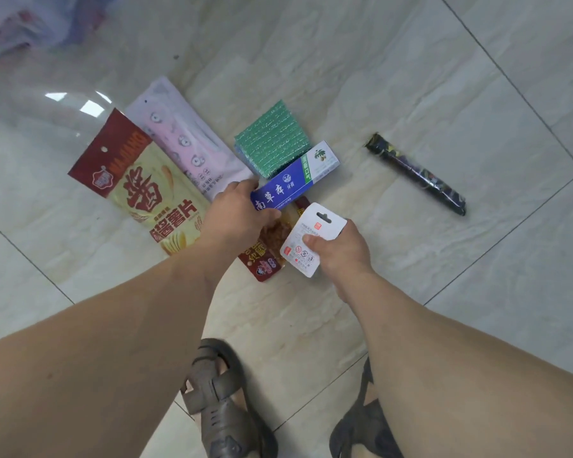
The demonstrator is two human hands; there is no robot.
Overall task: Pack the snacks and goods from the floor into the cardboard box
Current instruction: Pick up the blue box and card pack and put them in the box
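My left hand [237, 211] grips the near end of a blue and white toothpaste box [295, 176], which lies over a green scouring pad pack [272, 140]. My right hand [339, 249] holds a small white hang-tag card pack [306, 239]. Under both hands lies a red snack packet [265, 256], partly hidden. A red and cream potato chip bag [139, 186] and a pink pouch [186, 143] lie to the left on the tiled floor. A dark wrapped roll [417, 175] lies apart on the right. No cardboard box is in view.
My two feet in dark sandals [222, 411] stand at the bottom of the view. A blurred pile of bright goods [17, 31] sits at the top left. A clear plastic film [57, 104] spreads over the floor on the left.
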